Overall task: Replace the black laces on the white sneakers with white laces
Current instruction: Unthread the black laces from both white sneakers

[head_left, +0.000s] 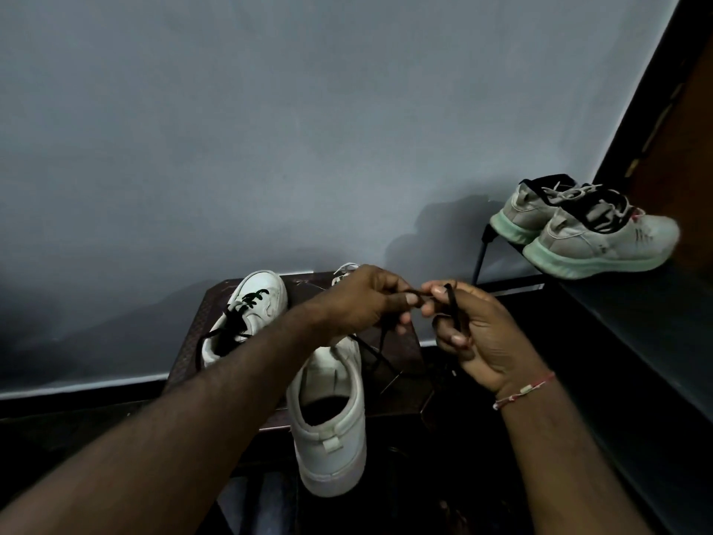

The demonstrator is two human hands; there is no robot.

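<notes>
Item 1. Left hand [366, 303]: raised above the table, fingers curled, thumb and forefinger pinching a black lace [452, 303].

Item 2. Right hand [478, 334]: close beside the left, fingertips nearly meeting it. The fingers are curled round the same lace, which runs down across the palm. A thin red-and-white bracelet [524, 390] sits on the wrist.

Item 3. Black lace: held between both hands, with loose strands trailing down to the table by the toe of the nearer shoe. Whether it is still threaded there cannot be told, as the left hand covers that part.

Item 4. Near white sneaker [332, 426]: heel toward the viewer and overhanging the table's front edge, opening upward, toe under the hands.

Item 5. Far white sneaker [266, 299]: to the left on the table, toe toward the wall, with a threaded black lace [235, 318] across its eyelets and loose ends hanging at its heel.

Item 6. White lace [344, 270]: a small pale bundle at the back of the table, mostly hidden behind the left hand.

Item 7. Table [185, 349]: small, dark brown, set against a grey wall [308, 129].

Item 8. Grey running shoes [594, 233]: a pair with mint-green soles, side by side on a dark stand [481, 260] to the right, well apart from the table.
</notes>
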